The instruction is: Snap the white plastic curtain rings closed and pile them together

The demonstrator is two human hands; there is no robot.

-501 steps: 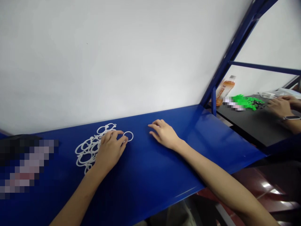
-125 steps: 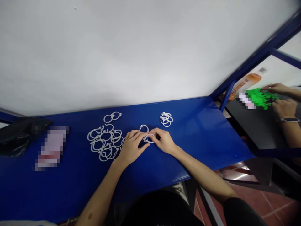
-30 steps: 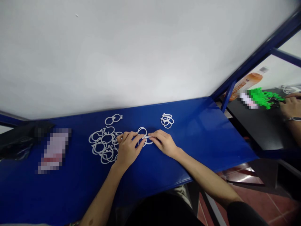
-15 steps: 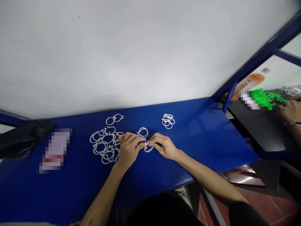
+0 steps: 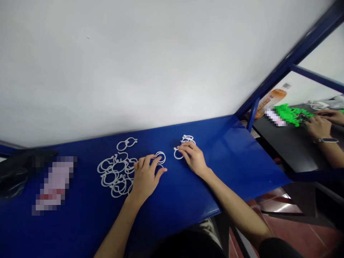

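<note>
White rings [image 5: 118, 172] heaped, overlapping; 1 ring [image 5: 177, 158] in right fingers [image 5: 185, 148]

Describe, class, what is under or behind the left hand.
White rings show partly at the right of the left hand, and a white ring pile runs behind its left edge, on the blue tabletop. What the hand covers cannot be seen.

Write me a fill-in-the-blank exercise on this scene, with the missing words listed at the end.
1. The right hand holds a ring that is ____ in colour.
2. In the picture, the larger heap of rings lies to the ____ of the left hand.
3. The table under these rings is ____ in colour.
4. Near the bottle, the bright pile of small parts is mostly ____.

Missing words: white; left; blue; green.
</note>
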